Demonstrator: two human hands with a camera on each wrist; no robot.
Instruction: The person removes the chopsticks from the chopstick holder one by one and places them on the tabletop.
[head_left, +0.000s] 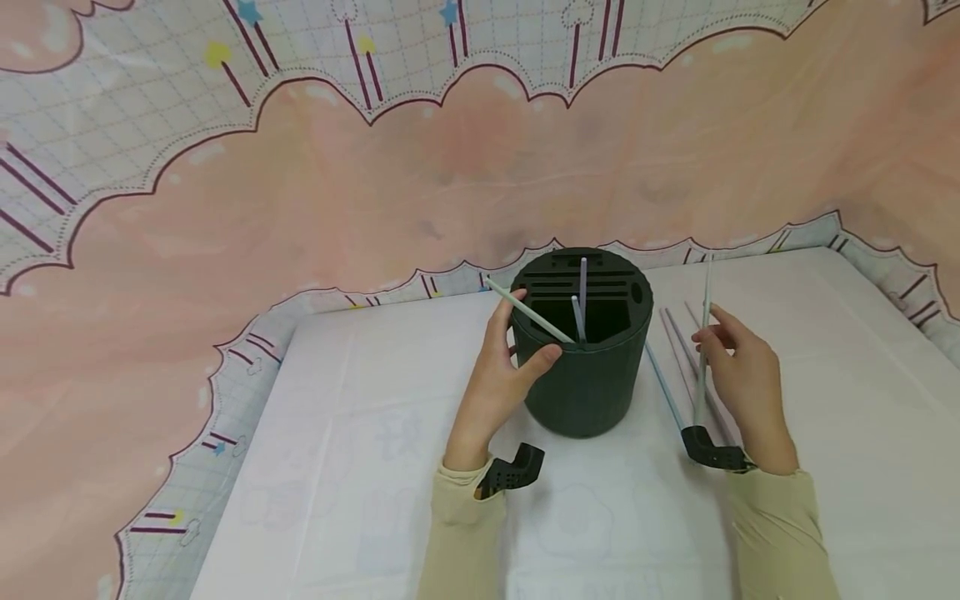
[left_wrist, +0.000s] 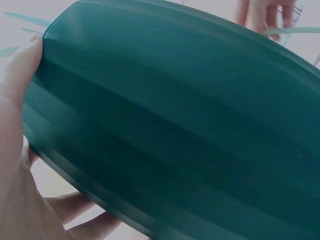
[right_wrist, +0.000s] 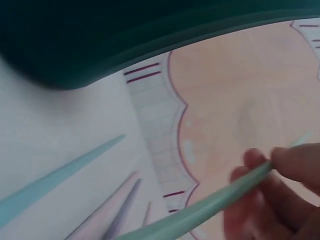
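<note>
A dark green round utensil holder (head_left: 585,392) with a slotted top stands upright on the table. My left hand (head_left: 495,375) grips its left side, thumb at the front rim and fingers round the far side. From the opening a pale green chopstick (head_left: 528,311) leans left over my fingers, and two purplish chopsticks (head_left: 582,287) stand more upright. To the right of the holder, my right hand (head_left: 750,383) pinches another pale green chopstick (right_wrist: 200,212) between thumb and fingers, roughly upright in the head view. The left wrist view is mostly filled by the holder's wall (left_wrist: 160,115).
Between the holder and my right hand lie loose chopsticks on the white table (head_left: 337,467), among them a blue one (head_left: 663,385), a pink one (head_left: 677,350) and a purple-grey one (head_left: 678,335). A patterned peach cloth (head_left: 390,192) rises behind the table.
</note>
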